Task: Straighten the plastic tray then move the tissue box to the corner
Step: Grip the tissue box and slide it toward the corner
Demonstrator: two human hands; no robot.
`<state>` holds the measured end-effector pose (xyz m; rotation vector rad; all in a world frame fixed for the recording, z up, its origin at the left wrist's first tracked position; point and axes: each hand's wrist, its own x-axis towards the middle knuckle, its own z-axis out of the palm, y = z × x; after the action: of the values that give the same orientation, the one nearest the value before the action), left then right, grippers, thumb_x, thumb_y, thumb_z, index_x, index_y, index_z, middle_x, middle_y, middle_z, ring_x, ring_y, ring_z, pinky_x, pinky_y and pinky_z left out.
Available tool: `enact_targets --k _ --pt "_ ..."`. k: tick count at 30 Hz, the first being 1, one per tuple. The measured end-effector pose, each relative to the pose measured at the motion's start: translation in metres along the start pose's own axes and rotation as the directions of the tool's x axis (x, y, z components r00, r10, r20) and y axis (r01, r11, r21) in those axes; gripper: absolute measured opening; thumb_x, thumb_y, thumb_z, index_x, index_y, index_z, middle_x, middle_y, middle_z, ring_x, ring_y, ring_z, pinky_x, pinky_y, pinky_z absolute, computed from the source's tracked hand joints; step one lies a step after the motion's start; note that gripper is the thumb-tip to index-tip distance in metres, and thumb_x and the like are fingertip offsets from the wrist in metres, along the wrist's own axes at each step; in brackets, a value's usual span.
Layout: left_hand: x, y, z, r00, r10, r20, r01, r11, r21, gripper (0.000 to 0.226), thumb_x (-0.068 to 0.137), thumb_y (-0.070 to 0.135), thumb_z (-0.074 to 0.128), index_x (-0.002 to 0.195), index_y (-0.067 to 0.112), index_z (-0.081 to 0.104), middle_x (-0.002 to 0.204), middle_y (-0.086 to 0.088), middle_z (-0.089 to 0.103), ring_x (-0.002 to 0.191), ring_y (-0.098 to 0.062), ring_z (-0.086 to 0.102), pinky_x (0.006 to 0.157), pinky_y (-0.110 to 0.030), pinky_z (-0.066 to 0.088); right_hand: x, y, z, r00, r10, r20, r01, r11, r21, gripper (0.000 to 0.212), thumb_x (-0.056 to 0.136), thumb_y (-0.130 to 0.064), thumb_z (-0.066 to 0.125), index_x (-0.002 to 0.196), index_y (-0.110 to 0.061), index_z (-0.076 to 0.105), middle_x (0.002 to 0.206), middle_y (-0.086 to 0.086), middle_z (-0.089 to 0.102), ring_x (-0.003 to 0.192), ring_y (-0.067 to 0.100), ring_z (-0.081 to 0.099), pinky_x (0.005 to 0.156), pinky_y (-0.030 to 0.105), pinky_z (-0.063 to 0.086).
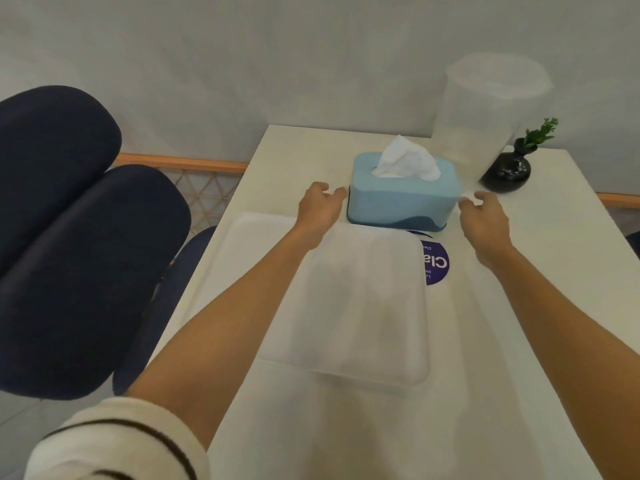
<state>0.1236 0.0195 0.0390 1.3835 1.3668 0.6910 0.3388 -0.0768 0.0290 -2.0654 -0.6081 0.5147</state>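
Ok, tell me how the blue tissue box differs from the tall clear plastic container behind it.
The blue tissue box is opaque and low; the tall clear plastic container is see-through and upright. The box has white tissue sticking out; the container is lidded. Both stand on the white table.

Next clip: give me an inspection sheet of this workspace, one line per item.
Surface: white table, purple round sticker partly under the tray.
Job's things: plastic tray near the front; blue tissue box behind it, mid-table.
Clutter: clear lidded container, black vase with a green sprig.
Grippers: left hand and right hand open, flanking the box, not gripping.
Cables: nothing seen.
Surroundings: dark blue chair, white wall.
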Motion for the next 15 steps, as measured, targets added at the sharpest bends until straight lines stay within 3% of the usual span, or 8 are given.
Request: enact_targets --k 3,7,11,15 --pt "0.007 0.014 0.03 0.999 -0.027 0.028 0.027 1.0 0.003 0.067 0.094 0.042 0.048 0.149 0.011 0.025 0.151 -0.008 0.038 0.133 -0.026 0.042 0.086 -0.027 0.034 0.017 -0.006 0.006 0.992 0.042 0.123 -0.05 0.997 0.064 0.055 0.097 -0.038 0.037 0.147 -0.018 0.026 0.153 0.009 0.033 0.135 0.032 0.038 0.108 0.048 0.039" --pt "0.021 0.019 0.044 0.996 -0.075 0.052 0.073 0.997 0.038 0.069 0.096 0.044 0.043 0.151 0.01 0.019 0.152 -0.009 0.035 0.133 -0.027 0.041 0.082 -0.029 0.034 0.026 -0.007 0.018 0.967 0.066 0.244 -0.101 0.986 0.133 0.055 0.095 -0.041 0.037 0.143 -0.013 0.031 0.144 0.011 0.042 0.126 0.031 0.045 0.103 0.046 0.043" --pt "0.034 0.015 0.042 0.992 -0.1 0.078 0.097 0.994 0.048 0.067 0.095 0.046 0.043 0.147 0.009 0.028 0.147 -0.01 0.041 0.126 -0.028 0.046 0.081 -0.031 0.037 0.03 -0.007 0.028 0.967 0.088 0.24 -0.137 0.971 0.197 0.053 0.093 -0.041 0.041 0.139 -0.014 0.034 0.124 0.007 0.048 0.117 0.028 0.05 0.101 0.048 0.047" --pt "0.045 0.01 0.036 0.992 -0.09 0.086 0.088 0.996 0.027 0.052 0.092 0.044 0.046 0.13 0.008 0.046 0.116 -0.007 0.055 0.102 -0.025 0.052 0.078 -0.032 0.043 0.028 -0.014 0.042 0.971 0.075 0.228 -0.128 0.966 0.226 0.056 0.085 -0.04 0.049 0.134 -0.012 0.041 0.124 0.008 0.052 0.112 0.029 0.054 0.097 0.052 0.049"
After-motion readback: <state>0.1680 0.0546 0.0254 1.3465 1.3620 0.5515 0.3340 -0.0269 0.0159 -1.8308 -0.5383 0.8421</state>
